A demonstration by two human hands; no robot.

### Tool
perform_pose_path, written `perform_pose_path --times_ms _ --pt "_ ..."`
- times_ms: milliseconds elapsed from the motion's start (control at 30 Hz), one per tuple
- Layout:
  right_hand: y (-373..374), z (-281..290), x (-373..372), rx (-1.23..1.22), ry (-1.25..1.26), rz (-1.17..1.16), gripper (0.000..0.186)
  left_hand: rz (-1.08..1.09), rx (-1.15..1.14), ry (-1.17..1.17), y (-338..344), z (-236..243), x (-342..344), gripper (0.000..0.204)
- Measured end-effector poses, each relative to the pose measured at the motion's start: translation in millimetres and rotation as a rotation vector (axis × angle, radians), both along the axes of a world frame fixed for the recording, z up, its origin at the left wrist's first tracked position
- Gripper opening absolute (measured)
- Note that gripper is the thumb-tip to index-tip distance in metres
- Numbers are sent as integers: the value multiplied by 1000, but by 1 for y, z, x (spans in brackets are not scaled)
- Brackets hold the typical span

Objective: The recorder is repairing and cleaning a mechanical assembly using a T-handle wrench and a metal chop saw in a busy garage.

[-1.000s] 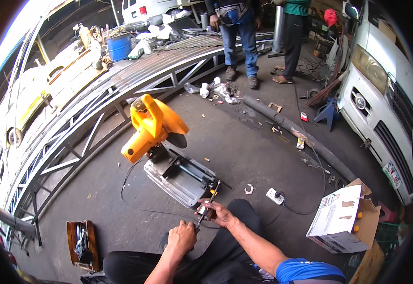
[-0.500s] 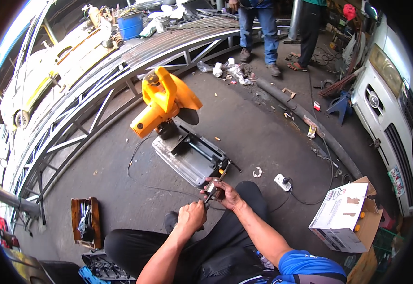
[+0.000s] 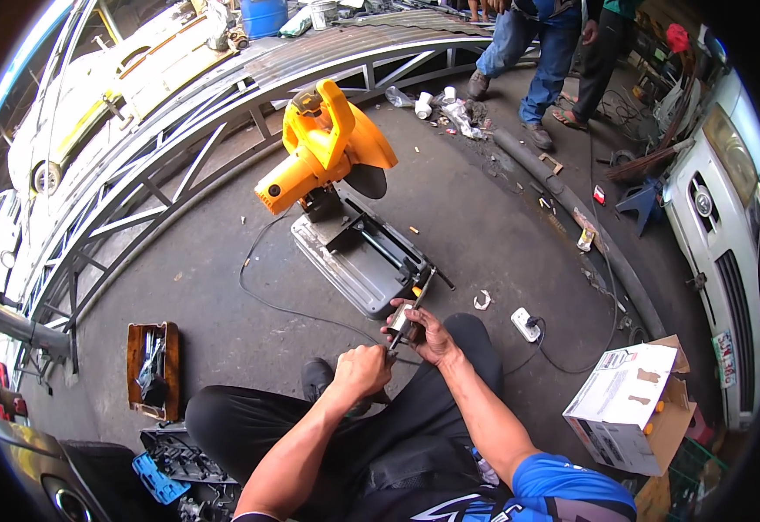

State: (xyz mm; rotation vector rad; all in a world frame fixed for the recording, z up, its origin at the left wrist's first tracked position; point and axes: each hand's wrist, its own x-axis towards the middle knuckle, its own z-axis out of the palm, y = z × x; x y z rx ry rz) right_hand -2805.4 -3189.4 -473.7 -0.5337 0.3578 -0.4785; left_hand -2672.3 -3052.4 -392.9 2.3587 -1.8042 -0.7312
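Note:
My right hand [image 3: 432, 337] is wrapped round a small silvery metal block [image 3: 401, 318]. From the block a thin rod [image 3: 426, 284] sticks out away from me, with a bit of yellow beside it. My left hand [image 3: 362, 371] is closed in a fist on a slim metal shaft [image 3: 394, 343] that meets the near end of the block; the gripped part is hidden. Just beyond my hands stands a yellow cut-off saw [image 3: 328, 148], its head raised over the grey base [image 3: 345, 270]. The rod's far tip overlaps the near corner of that base in view.
A wooden tool box [image 3: 173, 370] lies to the left, near a blue plastic piece [image 3: 160, 478]. An extension socket [image 3: 525, 325] and an open carton [image 3: 615, 400] are on the right. A steel truss [image 3: 171, 191] and a pipe [image 3: 571, 196] lie across the floor; people stand beyond.
The view has shifted, so the saw sits farther right and lower. Both hands keep their hold on the metal parts. A person at the back has stepped to the right.

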Motion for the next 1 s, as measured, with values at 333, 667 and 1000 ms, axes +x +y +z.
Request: perform_pose_path --times_ms 333,667,1000 --pt "-13 -1 -7 24 -201 -87 61 207 10 416 -15 5 -3 35" --pt "-13 -2 -7 22 -146 -173 50 15 -309 -101 -12 -1 -11 18" --pt "-10 -1 -1 48 -156 -148 53 274 -219 383 -17 -12 3 26"
